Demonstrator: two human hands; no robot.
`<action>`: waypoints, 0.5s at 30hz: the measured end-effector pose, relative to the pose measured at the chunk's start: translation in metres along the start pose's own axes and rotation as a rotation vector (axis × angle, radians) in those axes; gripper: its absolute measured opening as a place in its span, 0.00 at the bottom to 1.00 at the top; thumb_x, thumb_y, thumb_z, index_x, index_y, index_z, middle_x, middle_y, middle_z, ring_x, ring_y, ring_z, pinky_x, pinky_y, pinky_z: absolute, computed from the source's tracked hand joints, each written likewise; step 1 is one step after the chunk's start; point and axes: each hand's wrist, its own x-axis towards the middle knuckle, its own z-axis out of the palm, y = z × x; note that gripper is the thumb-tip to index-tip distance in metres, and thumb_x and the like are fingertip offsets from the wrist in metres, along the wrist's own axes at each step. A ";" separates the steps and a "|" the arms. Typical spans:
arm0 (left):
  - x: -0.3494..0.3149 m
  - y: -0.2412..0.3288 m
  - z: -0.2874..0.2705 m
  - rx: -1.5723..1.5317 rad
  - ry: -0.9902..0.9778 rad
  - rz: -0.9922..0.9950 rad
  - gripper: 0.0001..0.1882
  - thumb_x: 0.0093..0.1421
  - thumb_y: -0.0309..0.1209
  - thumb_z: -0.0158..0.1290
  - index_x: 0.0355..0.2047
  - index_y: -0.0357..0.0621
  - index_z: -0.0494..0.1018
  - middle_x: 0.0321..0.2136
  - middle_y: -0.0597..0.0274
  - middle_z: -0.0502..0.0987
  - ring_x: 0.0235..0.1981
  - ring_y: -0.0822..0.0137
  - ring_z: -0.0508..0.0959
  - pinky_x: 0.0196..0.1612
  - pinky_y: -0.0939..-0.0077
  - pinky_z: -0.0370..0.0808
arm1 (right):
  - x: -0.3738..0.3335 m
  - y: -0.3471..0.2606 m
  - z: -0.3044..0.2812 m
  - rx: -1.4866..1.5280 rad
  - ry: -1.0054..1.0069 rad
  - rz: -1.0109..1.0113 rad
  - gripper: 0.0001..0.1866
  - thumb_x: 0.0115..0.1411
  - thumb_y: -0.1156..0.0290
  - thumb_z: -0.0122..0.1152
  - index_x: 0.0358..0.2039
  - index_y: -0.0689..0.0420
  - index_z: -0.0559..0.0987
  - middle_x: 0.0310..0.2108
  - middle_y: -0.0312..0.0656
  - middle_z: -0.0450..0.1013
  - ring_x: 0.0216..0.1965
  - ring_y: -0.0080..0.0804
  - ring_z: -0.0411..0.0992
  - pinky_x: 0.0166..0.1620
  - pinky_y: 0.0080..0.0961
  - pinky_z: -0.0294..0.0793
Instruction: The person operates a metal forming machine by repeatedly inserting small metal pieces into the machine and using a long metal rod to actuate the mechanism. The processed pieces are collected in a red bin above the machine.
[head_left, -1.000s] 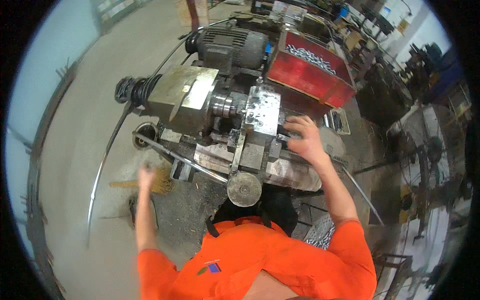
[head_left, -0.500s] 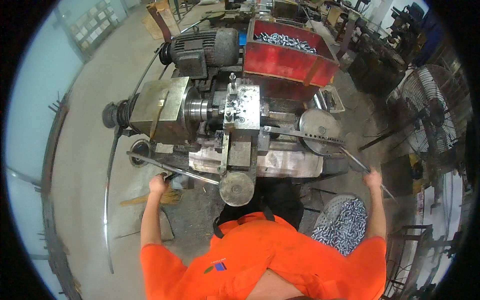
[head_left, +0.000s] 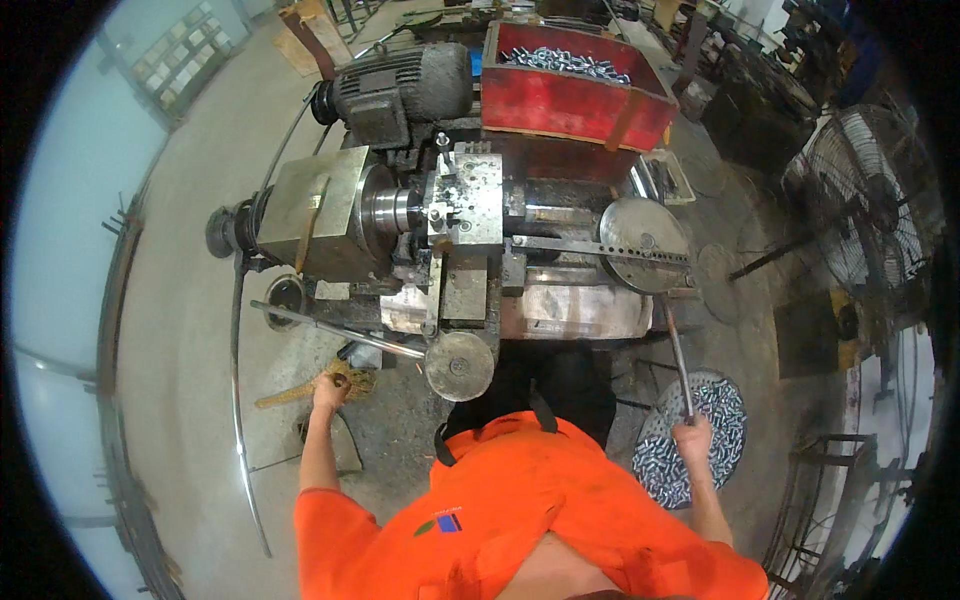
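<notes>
My right hand is wrapped round the lower end of a long metal lever, which runs down from a round plate on the right of a lathe. My left hand is curled beside the lathe's left lever, apart from its bar; whatever lies in its fingers is too small to tell. Between the two levers stands the tool slide, its tool block close to the chuck. A round disc sits at the slide's near end.
A red box of metal pieces stands behind the lathe, by the motor. Below my right hand is a round perforated tray of shiny pieces. A broom lies at left. A fan stands at right.
My right hand has swung its lever toward me and to the left. The tool slide has shifted left toward the chuck. My left hand has moved slightly nearer my body.
</notes>
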 end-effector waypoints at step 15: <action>-0.044 0.003 0.017 -0.089 0.007 -0.028 0.12 0.52 0.31 0.53 0.33 0.35 0.75 0.20 0.55 0.77 0.16 0.65 0.77 0.25 0.71 0.74 | -0.045 -0.035 0.045 0.444 0.017 -0.197 0.14 0.37 0.72 0.53 0.28 0.65 0.73 0.16 0.40 0.61 0.19 0.30 0.60 0.23 0.27 0.60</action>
